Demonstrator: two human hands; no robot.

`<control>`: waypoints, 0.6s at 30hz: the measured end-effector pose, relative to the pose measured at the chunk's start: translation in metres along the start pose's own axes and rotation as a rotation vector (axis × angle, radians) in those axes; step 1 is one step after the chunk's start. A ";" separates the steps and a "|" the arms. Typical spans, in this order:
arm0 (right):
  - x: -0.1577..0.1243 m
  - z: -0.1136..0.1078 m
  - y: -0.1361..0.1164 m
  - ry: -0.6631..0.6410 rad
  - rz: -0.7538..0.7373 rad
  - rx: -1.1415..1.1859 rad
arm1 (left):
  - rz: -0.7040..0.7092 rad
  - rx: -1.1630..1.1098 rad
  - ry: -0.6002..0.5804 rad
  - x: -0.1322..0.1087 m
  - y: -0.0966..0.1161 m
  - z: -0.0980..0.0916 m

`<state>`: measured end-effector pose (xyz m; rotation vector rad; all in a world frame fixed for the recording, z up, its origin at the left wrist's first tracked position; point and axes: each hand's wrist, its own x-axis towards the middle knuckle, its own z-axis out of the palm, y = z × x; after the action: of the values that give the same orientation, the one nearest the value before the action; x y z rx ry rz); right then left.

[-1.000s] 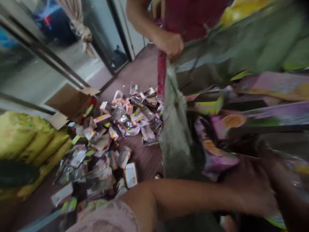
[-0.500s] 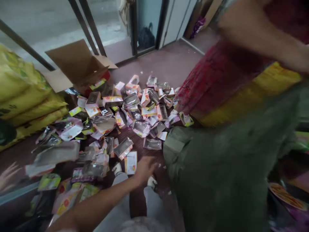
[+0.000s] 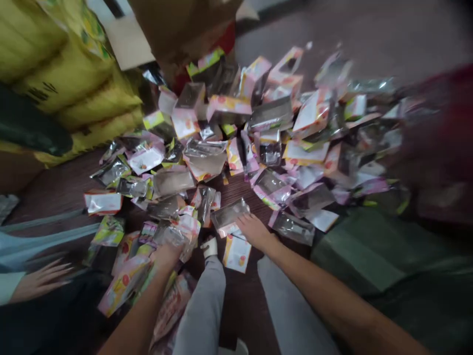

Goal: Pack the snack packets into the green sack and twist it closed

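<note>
A heap of small pink, white and silvery packets (image 3: 258, 128) covers the dark floor in front of me. My left hand (image 3: 167, 254) is low at the heap's near edge, its fingers closed around a crinkled clear packet (image 3: 179, 231). My right hand (image 3: 254, 230) reaches in beside it, fingers spread and resting on a flat silvery packet (image 3: 229, 213). A white packet with orange print (image 3: 236, 254) lies just under my right wrist. My grey trouser legs (image 3: 205, 305) and a white shoe (image 3: 210, 246) show between my arms.
Stacked yellow sacks (image 3: 74, 84) stand at the upper left, an open cardboard box (image 3: 177, 24) behind the heap. A dull green sack (image 3: 369, 256) lies at the right. Another person's hand (image 3: 40, 281) with a pale sleeve rests on the floor at the lower left.
The view has dropped and moved closer to the heap. My left arm has come into view and closed on a packet; my right hand has reached further forward onto the silvery packet.
</note>
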<state>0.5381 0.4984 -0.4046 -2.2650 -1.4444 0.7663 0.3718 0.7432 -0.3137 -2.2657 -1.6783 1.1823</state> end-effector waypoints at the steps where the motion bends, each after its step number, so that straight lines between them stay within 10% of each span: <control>1: 0.035 0.022 0.002 0.010 -0.046 -0.021 | -0.054 0.011 -0.016 0.019 0.001 0.011; 6: 0.141 0.116 0.040 -0.199 0.020 -0.103 | 0.109 0.247 0.043 0.070 0.029 0.093; 11: 0.140 0.164 0.101 -0.471 0.402 0.021 | 0.236 0.267 -0.027 0.089 0.057 0.133; 14: 0.093 0.160 0.120 -0.560 0.505 0.029 | 0.265 0.058 -0.118 0.083 0.047 0.112; 18: 0.016 0.128 0.136 -0.323 0.600 0.282 | 0.168 -0.488 -0.085 0.045 -0.001 0.025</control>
<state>0.5636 0.4558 -0.5847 -2.4296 -0.6779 1.4656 0.3603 0.7726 -0.3540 -2.7156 -2.0262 0.9913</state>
